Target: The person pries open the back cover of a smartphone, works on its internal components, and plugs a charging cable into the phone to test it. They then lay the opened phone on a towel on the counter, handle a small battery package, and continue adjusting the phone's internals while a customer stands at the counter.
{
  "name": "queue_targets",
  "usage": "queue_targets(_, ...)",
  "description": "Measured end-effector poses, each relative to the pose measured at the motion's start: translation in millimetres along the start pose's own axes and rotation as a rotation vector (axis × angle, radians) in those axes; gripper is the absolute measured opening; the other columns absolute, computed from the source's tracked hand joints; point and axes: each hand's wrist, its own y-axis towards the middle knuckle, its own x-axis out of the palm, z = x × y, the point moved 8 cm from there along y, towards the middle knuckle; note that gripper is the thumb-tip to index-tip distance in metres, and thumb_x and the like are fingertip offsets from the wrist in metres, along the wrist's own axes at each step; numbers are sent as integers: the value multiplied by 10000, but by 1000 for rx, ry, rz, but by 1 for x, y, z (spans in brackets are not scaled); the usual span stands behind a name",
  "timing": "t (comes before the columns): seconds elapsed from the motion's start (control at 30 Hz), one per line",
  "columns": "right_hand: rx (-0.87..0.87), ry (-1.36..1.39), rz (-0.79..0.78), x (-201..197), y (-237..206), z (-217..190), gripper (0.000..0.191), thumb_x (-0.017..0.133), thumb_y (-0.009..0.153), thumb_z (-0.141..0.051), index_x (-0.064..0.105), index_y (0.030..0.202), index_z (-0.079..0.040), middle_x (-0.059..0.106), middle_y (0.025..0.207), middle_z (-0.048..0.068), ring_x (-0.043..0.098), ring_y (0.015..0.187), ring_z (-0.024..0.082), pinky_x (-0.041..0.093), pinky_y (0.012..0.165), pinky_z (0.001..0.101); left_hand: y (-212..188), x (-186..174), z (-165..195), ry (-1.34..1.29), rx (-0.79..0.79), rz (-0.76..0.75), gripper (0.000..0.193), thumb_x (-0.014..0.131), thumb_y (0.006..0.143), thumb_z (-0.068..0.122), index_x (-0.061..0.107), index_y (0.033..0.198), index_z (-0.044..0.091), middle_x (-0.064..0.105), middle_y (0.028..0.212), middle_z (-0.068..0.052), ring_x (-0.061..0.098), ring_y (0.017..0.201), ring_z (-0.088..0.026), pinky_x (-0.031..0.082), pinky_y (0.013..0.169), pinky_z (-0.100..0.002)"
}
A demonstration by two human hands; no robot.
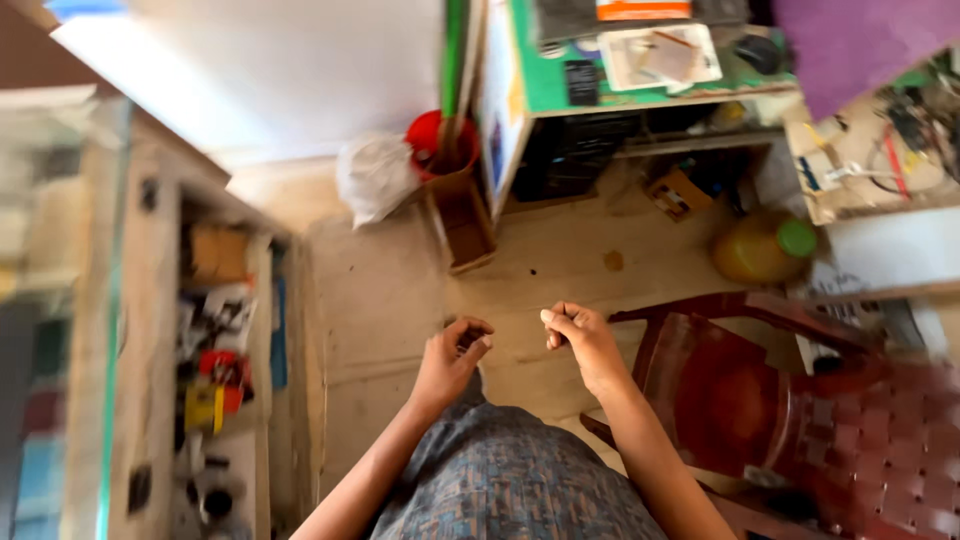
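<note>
The bare floor [400,290] runs open down the middle, hemmed by a cluttered shelf unit [215,330] on one side and a dark red plastic chair [740,390] close on the other, with a green-topped bench [640,85] and a yellow jug [765,245] ahead. Above it the left hand [450,362] is curled shut around a small dark thing [468,337], mostly hidden. The right hand [580,335] pinches its fingertips together; whether it grips anything I cannot tell. The handling looks only begun, with nothing set down yet.
</note>
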Motion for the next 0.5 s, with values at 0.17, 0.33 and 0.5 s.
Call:
queue_targets(0.17,52,-206,128,-83,83,-4,239,724,922,-266,647,821,-63,608,660,-1,568,627,108,484,667,279,108,63,-4,-12,-8,-181,207,694,902,148,724,1069,29,733,788,-47,616,676,-111,506,632,-300)
queue_targets(0.33,-2,-453,214,-143,165,-55,241,740,911,-274,709,923,-36,676,725,13,621,650,98,498,618,264,201,104,13,-125,-49,-237,221,699,908,165,720,1079,26,754,816,-73,701,756,-103,552,689,-282)
queue_targets(0.5,-181,-508,237,-191,260,-124,222,747,934,-223,729,1037,-27,705,816,9,636,705,82,502,643,253,306,108,49,-37,54,-188,230,718,881,175,737,1053,24,768,879,-92,717,802,-132,565,735,-301)
